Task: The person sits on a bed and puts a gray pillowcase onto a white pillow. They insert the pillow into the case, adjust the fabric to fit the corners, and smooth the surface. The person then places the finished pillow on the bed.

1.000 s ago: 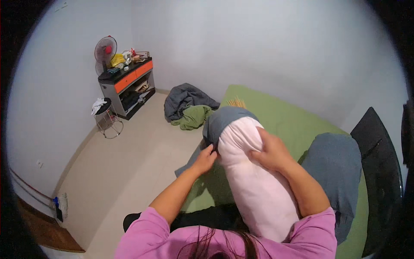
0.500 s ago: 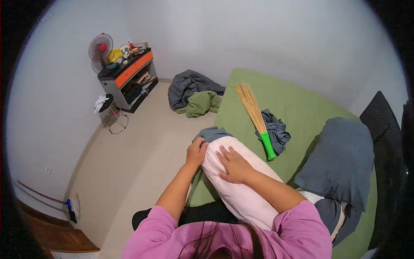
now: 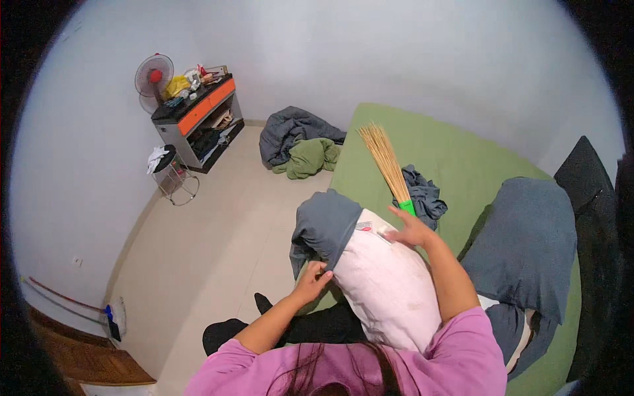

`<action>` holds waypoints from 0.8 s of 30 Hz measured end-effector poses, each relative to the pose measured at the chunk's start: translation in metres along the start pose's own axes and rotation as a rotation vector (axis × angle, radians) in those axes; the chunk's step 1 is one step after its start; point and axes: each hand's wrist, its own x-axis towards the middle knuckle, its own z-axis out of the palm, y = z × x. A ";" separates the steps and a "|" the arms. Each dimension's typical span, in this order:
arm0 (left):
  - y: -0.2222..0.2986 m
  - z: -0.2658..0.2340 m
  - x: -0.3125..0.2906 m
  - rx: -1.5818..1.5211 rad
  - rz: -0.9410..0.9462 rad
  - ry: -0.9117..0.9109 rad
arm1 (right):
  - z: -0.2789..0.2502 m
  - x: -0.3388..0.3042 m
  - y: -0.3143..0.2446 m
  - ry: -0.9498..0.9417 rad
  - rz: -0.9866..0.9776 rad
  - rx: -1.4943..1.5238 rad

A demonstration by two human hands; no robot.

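Observation:
A pale pink-white pillow lies across my lap, slanting away from me. Its far end is covered by a grey pillowcase, and a small printed tag shows by the case's rim. My left hand pinches the near left edge of the case. At the pillow's right side, my right hand is open, thumb and fingers spread, the thumb by the tag. Just beyond it lies a stick broom with a green handle, partly covered by that hand, next to a crumpled grey cloth.
The bed has a green sheet. A grey-covered pillow lies at right, by a dark headboard. Bundled bedding sits on the floor beyond. A cabinet, fan and stool stand far left.
The grey case now covers more of the pillow's far end. My left hand has come nearer along its edge; my right hand has moved right, off the pillow's top. The pillow has turned slightly.

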 end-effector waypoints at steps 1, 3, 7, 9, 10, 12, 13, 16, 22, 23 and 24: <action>-0.004 0.006 -0.001 -0.095 -0.043 0.003 | 0.009 -0.004 0.009 -0.096 0.194 0.225; 0.007 0.005 0.006 -0.175 -0.214 -0.122 | 0.029 -0.020 0.029 -0.285 0.586 0.666; 0.080 0.012 0.043 -0.477 -0.177 -0.201 | 0.016 -0.024 0.017 -0.083 0.274 0.656; 0.067 0.020 0.063 -0.435 0.034 -0.119 | -0.037 -0.035 -0.060 -0.039 0.175 0.397; 0.072 0.024 0.074 -0.414 0.130 -0.102 | -0.059 -0.046 -0.090 0.015 0.102 0.431; 0.091 0.022 0.090 -0.450 -0.011 -0.226 | -0.084 -0.050 -0.097 0.142 0.009 0.134; 0.093 0.022 0.098 -0.524 -0.026 -0.265 | -0.091 -0.050 -0.112 0.182 0.076 -0.121; 0.042 0.030 0.102 -0.382 0.005 -0.019 | -0.063 -0.044 -0.126 0.198 0.242 -0.515; 0.012 0.008 0.108 0.506 0.352 0.119 | 0.079 -0.014 -0.060 0.007 0.188 -0.684; 0.012 0.007 0.114 0.513 0.338 0.185 | 0.079 -0.010 -0.059 0.038 0.107 -0.704; 0.007 0.000 0.121 0.511 0.314 0.111 | 0.084 -0.012 -0.057 0.057 0.043 -0.711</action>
